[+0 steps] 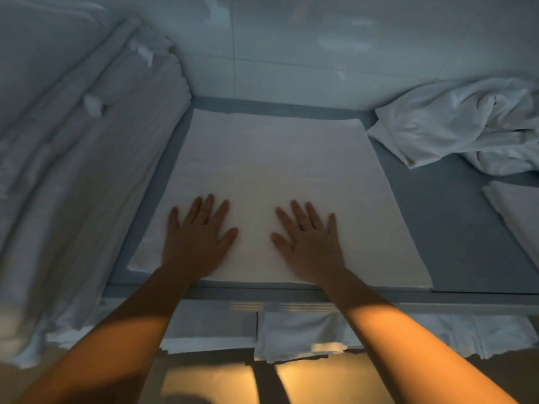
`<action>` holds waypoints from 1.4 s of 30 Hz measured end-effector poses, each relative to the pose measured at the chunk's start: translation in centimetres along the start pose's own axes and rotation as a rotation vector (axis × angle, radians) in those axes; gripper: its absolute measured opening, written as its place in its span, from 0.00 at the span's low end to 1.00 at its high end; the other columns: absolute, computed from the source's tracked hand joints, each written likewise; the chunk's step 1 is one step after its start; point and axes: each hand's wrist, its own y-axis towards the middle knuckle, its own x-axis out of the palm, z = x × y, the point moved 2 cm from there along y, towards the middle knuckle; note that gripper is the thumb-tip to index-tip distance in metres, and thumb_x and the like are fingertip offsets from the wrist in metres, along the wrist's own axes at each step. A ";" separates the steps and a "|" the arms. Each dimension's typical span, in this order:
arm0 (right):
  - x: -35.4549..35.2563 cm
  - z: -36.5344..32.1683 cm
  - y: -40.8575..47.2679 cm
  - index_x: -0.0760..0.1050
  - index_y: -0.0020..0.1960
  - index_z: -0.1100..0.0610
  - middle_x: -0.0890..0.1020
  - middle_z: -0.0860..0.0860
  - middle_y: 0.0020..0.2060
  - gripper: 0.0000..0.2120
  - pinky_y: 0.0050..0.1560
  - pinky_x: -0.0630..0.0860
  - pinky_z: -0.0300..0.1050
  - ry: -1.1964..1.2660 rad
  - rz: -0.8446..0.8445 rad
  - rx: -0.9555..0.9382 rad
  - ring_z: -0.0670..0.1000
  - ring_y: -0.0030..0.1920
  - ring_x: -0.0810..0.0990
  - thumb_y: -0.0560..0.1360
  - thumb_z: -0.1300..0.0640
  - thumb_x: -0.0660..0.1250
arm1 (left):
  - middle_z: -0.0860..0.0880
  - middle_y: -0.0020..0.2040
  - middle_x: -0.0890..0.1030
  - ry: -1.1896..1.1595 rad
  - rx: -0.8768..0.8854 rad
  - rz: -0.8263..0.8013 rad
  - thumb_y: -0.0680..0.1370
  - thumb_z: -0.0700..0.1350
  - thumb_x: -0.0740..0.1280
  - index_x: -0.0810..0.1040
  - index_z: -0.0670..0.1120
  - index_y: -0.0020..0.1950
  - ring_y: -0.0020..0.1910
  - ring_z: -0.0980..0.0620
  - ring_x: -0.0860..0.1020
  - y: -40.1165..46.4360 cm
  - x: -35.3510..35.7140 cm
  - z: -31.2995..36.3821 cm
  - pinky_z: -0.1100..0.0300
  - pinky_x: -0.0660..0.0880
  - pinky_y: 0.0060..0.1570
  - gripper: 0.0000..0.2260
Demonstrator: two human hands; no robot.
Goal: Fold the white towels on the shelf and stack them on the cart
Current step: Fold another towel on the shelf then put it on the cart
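Two bare forearms, nearest the camera, reach forward over the front edge of the grey shelf (455,237).
Left hand (195,237): palm down, fingers (208,209) straight and spread, pressing flat on the near left part of the flat rectangular white towel (271,182); it grips nothing.
Right hand (312,240): palm down, fingers (310,214) straight and spread, pressing flat on the near middle of the same towel; it grips nothing.
Flat rectangular white towel: spread smooth on the shelf, long side running away from the camera, near edge along the shelf's front rim.
Crumpled white towel (455,123): heaped at the far right of the shelf, just beside the flat towel's far corner.
Folded white cloth (516,208): at the right frame edge, partly cut off.
Tall stack of white linen (87,158): left side, rising beside the shelf.
Folded white towels on the lower level (297,333): below the shelf's front rim.
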 end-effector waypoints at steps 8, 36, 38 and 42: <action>-0.6 7.6 -3.0 0.41 0.76 0.38 0.44 0.46 0.78 0.29 0.74 0.45 0.61 -0.035 -0.036 0.253 0.52 0.77 0.44 0.77 0.34 0.43 | 0.54 0.79 0.46 -0.015 -0.068 -0.016 0.73 0.69 0.31 0.44 0.61 0.77 0.77 0.50 0.45 -3.0 -0.2 -4.1 0.41 0.47 0.72 0.34; -3.5 -18.5 6.1 0.79 0.56 0.60 0.78 0.57 0.58 0.10 0.60 0.68 0.52 0.215 -0.040 -0.980 0.59 0.58 0.74 0.75 0.64 0.66 | 0.44 0.47 0.80 -0.138 -0.406 0.194 0.54 0.38 0.79 0.84 0.48 0.46 0.46 0.42 0.79 -10.9 -3.7 -1.7 0.52 0.75 0.46 0.21; -3.4 -18.3 5.7 0.79 0.56 0.61 0.79 0.57 0.57 0.10 0.61 0.69 0.51 0.281 -0.014 -0.971 0.59 0.59 0.74 0.75 0.65 0.66 | 0.44 0.54 0.80 -0.134 -0.364 0.200 0.59 0.40 0.78 0.83 0.47 0.53 0.54 0.42 0.78 -10.8 -3.4 -1.9 0.49 0.73 0.57 0.22; -1.6 -16.9 5.2 0.68 0.72 0.51 0.65 0.49 0.74 0.19 0.74 0.51 0.55 0.205 -0.062 -0.902 0.50 0.75 0.59 0.81 0.57 0.56 | 0.47 0.79 0.51 -0.206 -0.275 0.056 0.82 0.56 0.46 0.50 0.47 0.78 0.78 0.48 0.46 -11.0 -1.4 -2.0 0.53 0.33 0.73 0.26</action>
